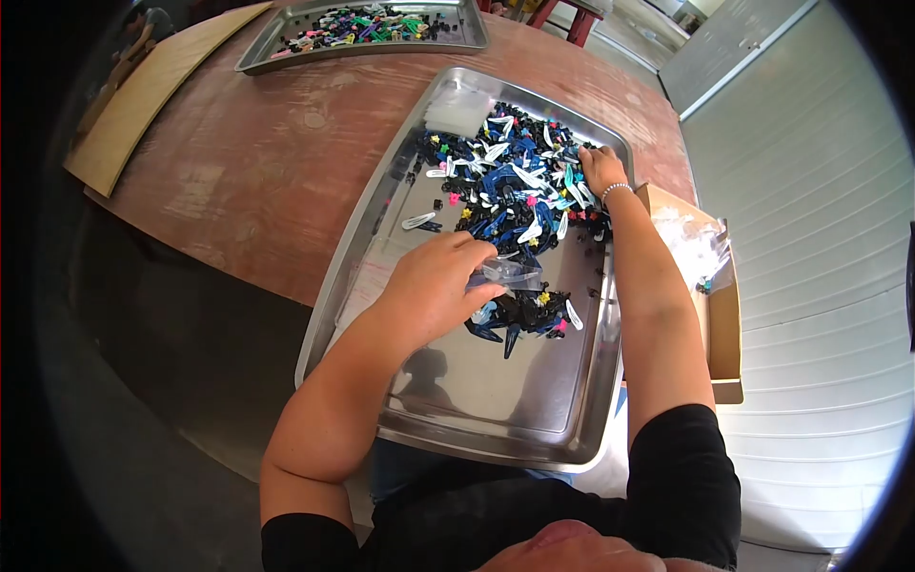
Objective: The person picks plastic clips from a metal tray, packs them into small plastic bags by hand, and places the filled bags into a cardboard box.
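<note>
A metal tray point(464, 434) in front of me holds a heap of small hair clips point(534, 181) in black, blue, white and several bright colours. My left hand point(446, 281) is closed on a clear plastic bag point(510, 275), above a smaller cluster of clips point(522, 315) in the tray's middle. At the heap's right edge, my right hand point(600, 172) reaches down with its fingertips among the clips; whether it grips any is hidden. One white clip point(419, 220) lies left of the heap on bare metal.
Clear bags point(459, 112) lie stacked in the tray's far left corner. Right of the tray, a cardboard box point(726, 334) holds filled plastic bags point(696, 243). Another tray point(381, 48) of colourful pieces sits at the table's far side. A person point(146, 29) is at the upper left.
</note>
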Motion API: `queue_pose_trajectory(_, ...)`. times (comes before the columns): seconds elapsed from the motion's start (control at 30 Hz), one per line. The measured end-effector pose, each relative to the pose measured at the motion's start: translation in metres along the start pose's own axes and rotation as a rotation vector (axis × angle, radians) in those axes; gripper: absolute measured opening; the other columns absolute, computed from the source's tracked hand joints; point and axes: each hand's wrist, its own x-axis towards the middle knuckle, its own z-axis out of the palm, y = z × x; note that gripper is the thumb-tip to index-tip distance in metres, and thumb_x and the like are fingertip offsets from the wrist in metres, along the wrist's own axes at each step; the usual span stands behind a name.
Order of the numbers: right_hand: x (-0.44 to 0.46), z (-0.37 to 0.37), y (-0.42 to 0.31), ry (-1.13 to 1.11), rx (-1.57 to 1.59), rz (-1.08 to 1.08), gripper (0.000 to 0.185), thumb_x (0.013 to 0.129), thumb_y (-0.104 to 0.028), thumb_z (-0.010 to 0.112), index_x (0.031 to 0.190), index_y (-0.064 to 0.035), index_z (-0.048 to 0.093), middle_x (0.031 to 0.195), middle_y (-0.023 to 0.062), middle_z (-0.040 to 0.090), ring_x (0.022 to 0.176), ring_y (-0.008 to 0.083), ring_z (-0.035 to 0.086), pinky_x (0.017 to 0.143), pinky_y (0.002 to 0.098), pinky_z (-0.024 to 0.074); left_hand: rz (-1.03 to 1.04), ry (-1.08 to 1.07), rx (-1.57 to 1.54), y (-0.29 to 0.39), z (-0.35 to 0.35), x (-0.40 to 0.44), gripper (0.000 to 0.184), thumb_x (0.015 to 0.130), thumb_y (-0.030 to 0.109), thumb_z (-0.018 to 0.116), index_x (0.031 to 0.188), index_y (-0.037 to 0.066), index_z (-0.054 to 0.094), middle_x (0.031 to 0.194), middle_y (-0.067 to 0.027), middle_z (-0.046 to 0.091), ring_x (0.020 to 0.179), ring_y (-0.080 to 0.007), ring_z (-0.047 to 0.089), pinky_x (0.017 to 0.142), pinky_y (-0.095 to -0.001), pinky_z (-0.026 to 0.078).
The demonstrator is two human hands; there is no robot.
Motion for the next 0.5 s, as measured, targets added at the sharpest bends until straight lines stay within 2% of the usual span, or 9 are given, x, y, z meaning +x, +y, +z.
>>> queue_pose_trajectory(0.03, -0.009, -0.003, -0.006, 0.048, 0.012, 0.022, 0.054, 0.095, -0.046, 0.033, 0.105, -0.0032, 0.066, 0.120, 0.0220, 0.056, 0.111, 0.0397, 0.050, 0.096, 0.0462, 0.0379, -0.012, -0.011, -0.001, 0.000, -0.002, 0.000, 0.030, 0.076, 0.022, 0.071, 0.099, 0.005, 0.061, 0.087, -0.0081, 0.059, 0.084, -0.0279, 0.057, 0.072, -0.0384, 0.046)
queue_pose_trajectory(0.13, -0.026, -0.006, -0.007, 0.090, 0.020, -0.040, 0.055, 0.096, -0.045, 0.034, 0.104, -0.0001, 0.064, 0.114, 0.0246, 0.058, 0.108, 0.0409, 0.051, 0.094, 0.0456, 0.0397, -0.036, -0.001, -0.015, -0.004, -0.007, 0.000, 0.026, 0.076, 0.022, 0.070, 0.094, 0.005, 0.060, 0.087, -0.0084, 0.059, 0.084, -0.0280, 0.057, 0.072, -0.0396, 0.046)
queue_pose_trajectory(0.2, -0.039, -0.005, -0.012, 0.114, 0.028, 0.027, 0.053, 0.095, -0.045, 0.035, 0.100, -0.0005, 0.065, 0.105, 0.0255, 0.061, 0.107, 0.0408, 0.052, 0.093, 0.0470, 0.0400, -0.056, 0.013, -0.028, -0.008, -0.011, 0.001, 0.024, 0.076, 0.022, 0.070, 0.091, 0.005, 0.061, 0.085, -0.0087, 0.060, 0.083, -0.0281, 0.058, 0.071, -0.0395, 0.046)
queue_pose_trajectory(0.27, -0.060, -0.009, -0.030, 0.168, 0.058, 0.211, 0.052, 0.094, -0.045, 0.039, 0.098, -0.0013, 0.065, 0.105, 0.0277, 0.060, 0.105, 0.0416, 0.053, 0.091, 0.0482, 0.0408, -0.054, 0.022, -0.056, -0.010, -0.011, 0.002, 0.023, 0.076, 0.022, 0.070, 0.089, 0.005, 0.062, 0.084, -0.0092, 0.061, 0.081, -0.0283, 0.059, 0.070, -0.0393, 0.046)
queue_pose_trajectory(0.33, -0.071, -0.002, -0.033, 0.255, 0.142, 0.251, 0.044, 0.091, -0.041, 0.047, 0.097, -0.0009, 0.065, 0.095, 0.0279, 0.063, 0.094, 0.0435, 0.058, 0.085, 0.0484, 0.0446, -0.079, 0.029, -0.051, -0.007, -0.012, 0.002, 0.024, 0.076, 0.022, 0.070, 0.089, 0.004, 0.061, 0.085, -0.0096, 0.062, 0.082, -0.0283, 0.059, 0.070, -0.0391, 0.046)
queue_pose_trajectory(0.4, -0.087, -0.003, -0.040, 0.262, 0.307, 0.300, 0.043, 0.090, -0.039, 0.049, 0.095, 0.0007, 0.064, 0.091, 0.0271, 0.063, 0.091, 0.0438, 0.059, 0.082, 0.0471, 0.0455, -0.055, 0.013, -0.039, -0.007, -0.011, 0.003, 0.025, 0.076, 0.022, 0.070, 0.091, 0.004, 0.062, 0.086, -0.0104, 0.063, 0.083, -0.0281, 0.060, 0.071, -0.0383, 0.047)
queue_pose_trajectory(0.43, -0.097, -0.009, -0.048, 0.248, 0.380, 0.291, 0.044, 0.089, -0.039, 0.050, 0.095, 0.0018, 0.064, 0.092, 0.0275, 0.063, 0.093, 0.0427, 0.059, 0.082, 0.0453, 0.0453, -0.077, 0.023, -0.071, -0.006, -0.010, 0.002, 0.027, 0.076, 0.020, 0.071, 0.094, 0.003, 0.063, 0.084, -0.0108, 0.062, 0.080, -0.0262, 0.060, 0.070, -0.0366, 0.047)
queue_pose_trajectory(0.47, -0.100, -0.004, -0.049, 0.225, 0.433, 0.304, 0.040, 0.089, -0.037, 0.053, 0.094, 0.0016, 0.064, 0.087, 0.0214, 0.066, 0.085, 0.0354, 0.063, 0.076, 0.0413, 0.0475, -0.097, 0.035, -0.101, -0.006, -0.009, 0.001, 0.029, 0.075, 0.018, 0.071, 0.098, 0.002, 0.064, 0.083, -0.0112, 0.061, 0.077, -0.0244, 0.059, 0.070, -0.0350, 0.047)
queue_pose_trajectory(0.5, -0.105, -0.004, -0.057, 0.149, 0.681, 0.399, 0.038, 0.089, -0.035, 0.055, 0.095, 0.0017, 0.064, 0.086, 0.0165, 0.067, 0.080, 0.0299, 0.063, 0.072, 0.0385, 0.0479, -0.091, 0.067, -0.106, -0.006, -0.008, 0.000, 0.031, 0.075, 0.018, 0.072, 0.100, 0.001, 0.064, 0.082, -0.0109, 0.062, 0.076, -0.0231, 0.060, 0.070, -0.0341, 0.047)
